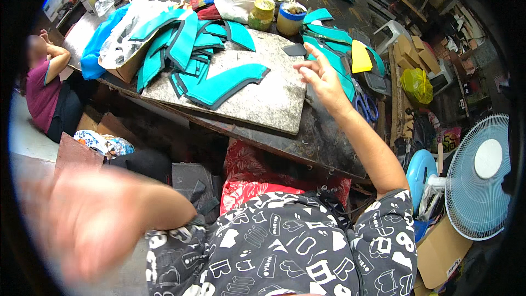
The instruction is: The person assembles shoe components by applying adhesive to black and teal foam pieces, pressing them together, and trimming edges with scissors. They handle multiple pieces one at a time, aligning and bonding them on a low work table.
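Note:
My right hand (324,81) is held over the right edge of a pale speckled board (274,104), fingers apart and nothing in them. Its index fingertip is beside a small dark grey piece (295,50); whether they touch I cannot tell. A curved teal piece with dark edging (227,85) lies flat on the board. Behind it sits a loose heap of similar teal pieces (183,38). More teal pieces (334,63) lie beyond my right hand. My left hand (82,219) is raised close at the lower left, smeared by motion, its fingers unreadable.
An open yellow tub (261,15) and a blue-and-white tub (291,19) stand behind the board. Blue-handled scissors (366,104) and a yellow piece (361,56) lie at the right. A fan (479,175) stands right of the table; another person (46,87) sits at the left.

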`<state>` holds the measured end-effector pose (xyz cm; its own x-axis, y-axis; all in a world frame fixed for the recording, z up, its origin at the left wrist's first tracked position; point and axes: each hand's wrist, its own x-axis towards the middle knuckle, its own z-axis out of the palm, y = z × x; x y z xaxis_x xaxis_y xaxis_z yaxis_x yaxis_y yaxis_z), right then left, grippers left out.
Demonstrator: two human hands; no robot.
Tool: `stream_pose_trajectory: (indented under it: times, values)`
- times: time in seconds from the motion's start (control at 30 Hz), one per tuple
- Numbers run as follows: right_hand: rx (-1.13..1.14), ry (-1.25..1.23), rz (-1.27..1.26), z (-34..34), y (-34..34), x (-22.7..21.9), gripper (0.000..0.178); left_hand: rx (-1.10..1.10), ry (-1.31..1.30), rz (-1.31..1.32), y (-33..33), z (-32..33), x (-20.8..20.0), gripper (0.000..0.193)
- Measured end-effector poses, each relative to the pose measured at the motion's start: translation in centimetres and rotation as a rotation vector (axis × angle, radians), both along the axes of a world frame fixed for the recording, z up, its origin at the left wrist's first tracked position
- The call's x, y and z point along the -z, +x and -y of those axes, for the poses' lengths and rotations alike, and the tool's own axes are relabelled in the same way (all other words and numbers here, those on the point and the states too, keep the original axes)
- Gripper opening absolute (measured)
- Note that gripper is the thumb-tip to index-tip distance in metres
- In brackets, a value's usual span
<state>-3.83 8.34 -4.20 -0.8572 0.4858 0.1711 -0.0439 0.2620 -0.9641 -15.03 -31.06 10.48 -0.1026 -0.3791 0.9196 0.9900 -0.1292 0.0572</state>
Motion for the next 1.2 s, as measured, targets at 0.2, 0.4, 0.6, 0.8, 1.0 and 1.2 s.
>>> stream_pose_trajectory:
  times: [0.2,0.4,0.6,0.8,1.0,1.2]
  values:
    - [0.307,1.102,0.092,-8.4,-8.6,-2.9,0.076,0.215,-0.976,0.364,0.4,-20.2,14.8,0.040]
    - [0.350,1.165,0.308,-11.6,-14.9,-0.9,0.050,0.139,-1.170,0.151,0.6,-24.4,15.9,0.036]
    - [0.263,1.333,0.314,-13.8,-14.9,-2.8,0.043,0.067,-1.242,-0.013,0.8,-25.8,18.0,0.027]
    - [0.233,1.597,0.286,-14.1,-16.1,-3.4,0.038,0.188,-1.300,-0.055,1.1,-27.8,16.6,0.022]
    - [0.378,1.741,0.293,-12.5,-17.1,-1.4,0.023,0.134,-1.229,-0.061,-0.6,-31.7,16.5,0.017]
    - [0.430,1.688,0.176,-12.9,-15.4,-0.8,0.023,0.227,-1.250,-0.076,-0.3,-31.5,18.0,0.012]
